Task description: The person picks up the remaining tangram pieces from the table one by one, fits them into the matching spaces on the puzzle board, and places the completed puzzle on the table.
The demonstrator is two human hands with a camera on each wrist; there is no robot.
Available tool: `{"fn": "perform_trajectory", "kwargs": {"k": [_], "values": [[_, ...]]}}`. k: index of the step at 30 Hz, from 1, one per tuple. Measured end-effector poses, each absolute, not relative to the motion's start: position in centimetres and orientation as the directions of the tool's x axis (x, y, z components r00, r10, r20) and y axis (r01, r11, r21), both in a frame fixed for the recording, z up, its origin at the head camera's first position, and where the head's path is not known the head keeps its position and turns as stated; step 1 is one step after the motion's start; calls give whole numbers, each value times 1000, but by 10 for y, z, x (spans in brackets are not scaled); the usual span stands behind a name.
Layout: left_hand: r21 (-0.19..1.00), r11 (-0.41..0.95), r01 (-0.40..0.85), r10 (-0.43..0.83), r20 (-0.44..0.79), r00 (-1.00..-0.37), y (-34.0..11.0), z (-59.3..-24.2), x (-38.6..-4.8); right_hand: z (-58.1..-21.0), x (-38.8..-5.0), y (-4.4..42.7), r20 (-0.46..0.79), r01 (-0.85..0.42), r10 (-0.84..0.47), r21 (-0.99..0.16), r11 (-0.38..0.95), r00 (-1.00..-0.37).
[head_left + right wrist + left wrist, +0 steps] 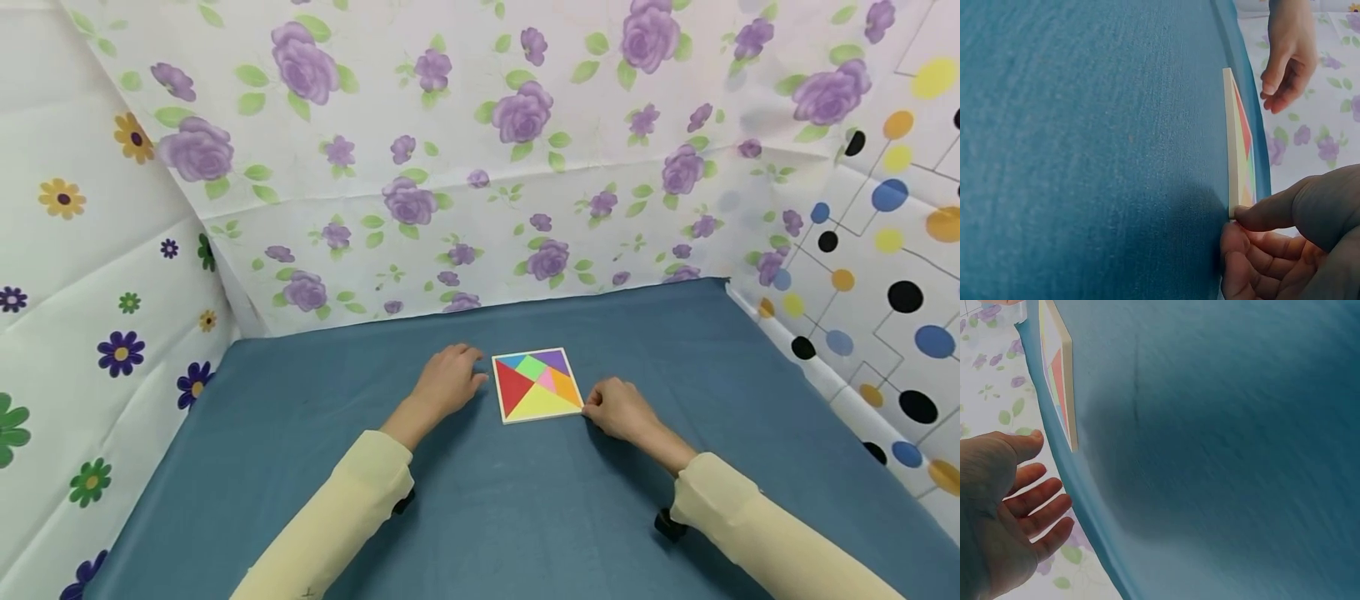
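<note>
A square tangram puzzle (537, 386) with a pale frame and bright red, yellow, green, blue, purple, pink and orange pieces lies on the blue cloth. My right hand (622, 410) pinches its near right corner between thumb and curled fingers; the right wrist view has the thumb (1266, 212) on that corner of the frame (1233, 144). To the left of the puzzle, my left hand (447, 382) hovers with loosely bent fingers, apart from the frame. Nothing is in its grasp in the left wrist view, where the puzzle's edge (1069, 381) stands beyond the fingertips.
Blue cloth (525, 517) covers the table, slightly creased. Behind it hangs a white sheet with purple roses (408, 200). A flower-print sheet (60, 333) borders the left side, a dotted one (885, 242) the right. Dark wrist devices (670, 525) show under both cuffs.
</note>
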State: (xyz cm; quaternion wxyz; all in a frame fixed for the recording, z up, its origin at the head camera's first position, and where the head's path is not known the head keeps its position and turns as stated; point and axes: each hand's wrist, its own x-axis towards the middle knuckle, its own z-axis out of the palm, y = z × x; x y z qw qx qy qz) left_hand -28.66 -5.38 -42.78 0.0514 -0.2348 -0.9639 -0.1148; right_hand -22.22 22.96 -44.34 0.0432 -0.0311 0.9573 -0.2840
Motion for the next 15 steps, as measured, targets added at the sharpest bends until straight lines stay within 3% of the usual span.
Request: {"fn": "perform_trajectory", "kwargs": {"k": [8,15], "values": [[229,854,468,430,199,-881,-73,-426,-275,-443,-220,231,-2,-39,-45,-492,870,-999],[234,854,464,422,210,-882,-82,-425,-269,-444,-218,239,105,-129,-91,-454,881,-990]]}}
